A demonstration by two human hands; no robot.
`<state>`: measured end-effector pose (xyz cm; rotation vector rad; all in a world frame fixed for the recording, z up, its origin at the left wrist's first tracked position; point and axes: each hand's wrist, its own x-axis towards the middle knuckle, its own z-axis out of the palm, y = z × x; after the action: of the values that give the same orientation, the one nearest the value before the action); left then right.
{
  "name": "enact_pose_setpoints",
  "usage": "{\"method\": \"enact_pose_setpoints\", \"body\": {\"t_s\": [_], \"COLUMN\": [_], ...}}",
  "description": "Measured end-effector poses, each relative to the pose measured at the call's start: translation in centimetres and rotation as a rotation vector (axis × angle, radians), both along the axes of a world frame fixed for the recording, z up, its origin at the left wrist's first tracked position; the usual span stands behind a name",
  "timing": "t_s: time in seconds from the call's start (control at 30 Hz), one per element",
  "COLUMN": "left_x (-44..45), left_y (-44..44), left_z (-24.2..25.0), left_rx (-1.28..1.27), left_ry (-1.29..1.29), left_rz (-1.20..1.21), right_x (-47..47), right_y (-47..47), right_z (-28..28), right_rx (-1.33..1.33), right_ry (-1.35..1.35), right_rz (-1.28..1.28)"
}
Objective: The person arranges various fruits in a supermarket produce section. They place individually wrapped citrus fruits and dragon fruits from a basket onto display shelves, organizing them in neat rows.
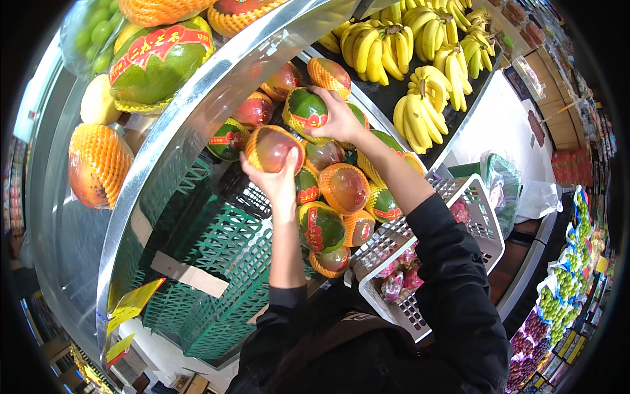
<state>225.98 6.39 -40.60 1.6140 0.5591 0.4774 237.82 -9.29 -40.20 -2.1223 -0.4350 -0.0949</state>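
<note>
My left hand (277, 182) grips a reddish mango (273, 147) in an orange foam net, its thumb across the near side. Just beyond and to the right, my right hand (337, 115) is closed around a green mango (306, 109) with a yellow foam net and a red printed band. Around and below both hands lies a pile of mangoes: a red one (343, 188) in orange foam, a green banded one (322, 227) nearer me, and several more. A black plastic crate (242, 189) shows beside my left wrist.
A curved metal-edged glass panel (147, 133) rises at the left, with wrapped fruit beyond it. Green plastic crates (216, 256) stand below my left arm. Under my right arm is a white basket (480, 221) of dragon fruit (393, 283). Bananas (376, 49) lie at the back right.
</note>
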Motion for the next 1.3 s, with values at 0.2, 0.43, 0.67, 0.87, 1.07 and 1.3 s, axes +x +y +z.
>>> {"method": "enact_pose_setpoints", "body": {"t_s": [0.2, 0.43, 0.67, 0.87, 1.07, 1.3], "left_x": [0.8, 3.5, 11.9, 11.4, 11.7, 11.8], "left_y": [0.5, 0.8, -4.0, -3.9, -4.1, -4.2], "left_z": [-1.9, 2.8, 3.3, 2.4, 2.5, 1.9], "left_rx": [0.36, 0.767, 1.113, 1.017, 1.024, 1.045], "left_ry": [0.229, -0.188, 0.123, 0.165, 0.186, 0.167], "left_rz": [0.02, -0.284, -0.598, -0.547, -0.526, -0.507], "right_x": [1.2, 8.6, 8.6, 8.9, 12.0, 13.2], "right_y": [-2.1, -6.4, -3.9, -2.3, -2.9, -4.3], "right_z": [1.4, -2.2, -3.8, -1.6, -1.1, -3.8], "right_rx": [-0.18, 0.365, 0.56, 0.036, -0.119, -0.146], "right_ry": [-0.219, 0.435, 0.51, -0.173, -0.53, -0.131], "right_rz": [0.147, -0.431, -0.265, -0.31, 0.187, 0.125]}}
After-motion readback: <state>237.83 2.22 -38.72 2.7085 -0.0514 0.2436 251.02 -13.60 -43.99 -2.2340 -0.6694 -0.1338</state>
